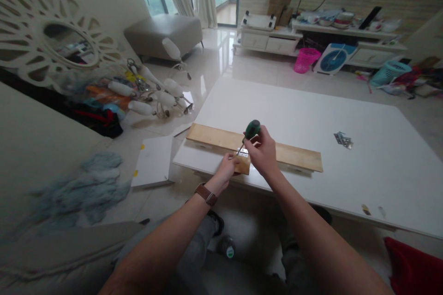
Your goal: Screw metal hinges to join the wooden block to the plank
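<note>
A long pale wooden plank lies across the near left part of the white table. A small wooden block stands against its front edge with a metal hinge on top. My left hand is closed on the block's left end. My right hand grips a green-handled screwdriver, tilted, its tip down at the hinge.
A little heap of metal hinges lies on the table to the right. A chandelier and clutter lie on the floor at left, a white panel beside the table. A red cushion is at bottom right.
</note>
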The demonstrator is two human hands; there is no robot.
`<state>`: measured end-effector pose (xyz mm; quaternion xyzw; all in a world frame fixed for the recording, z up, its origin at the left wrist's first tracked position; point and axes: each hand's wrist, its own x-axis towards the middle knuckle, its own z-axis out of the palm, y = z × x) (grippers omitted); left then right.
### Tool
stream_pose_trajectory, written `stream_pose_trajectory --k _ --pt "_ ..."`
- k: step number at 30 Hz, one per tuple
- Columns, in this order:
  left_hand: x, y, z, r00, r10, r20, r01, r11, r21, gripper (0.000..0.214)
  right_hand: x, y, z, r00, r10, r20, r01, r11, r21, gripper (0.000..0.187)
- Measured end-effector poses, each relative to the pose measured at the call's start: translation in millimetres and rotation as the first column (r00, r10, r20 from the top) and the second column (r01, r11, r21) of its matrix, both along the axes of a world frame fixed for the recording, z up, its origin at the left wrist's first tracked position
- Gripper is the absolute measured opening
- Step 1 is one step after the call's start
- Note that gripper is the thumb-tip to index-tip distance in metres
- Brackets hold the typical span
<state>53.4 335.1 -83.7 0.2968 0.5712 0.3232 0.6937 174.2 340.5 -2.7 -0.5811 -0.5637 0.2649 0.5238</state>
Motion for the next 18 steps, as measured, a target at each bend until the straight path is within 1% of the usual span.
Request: stream_pose_trajectory --k 13,18 --pt "2.5 0.9 3.7 1.0 0.012 -0.019 -0.012 1.0 -0.024 0.021 1.1 -0.2 -0.2 1.0 -0.004 -0.027 0.004 1.0 -0.007 0.02" --pt "2.4 0.9 4.9 1.0 0.002 -0.022 -0.003 1.0 -0.02 0.021 1.5 -0.1 -0.1 1.0 -0.003 -0.012 0.003 1.0 -0.007 0.02"
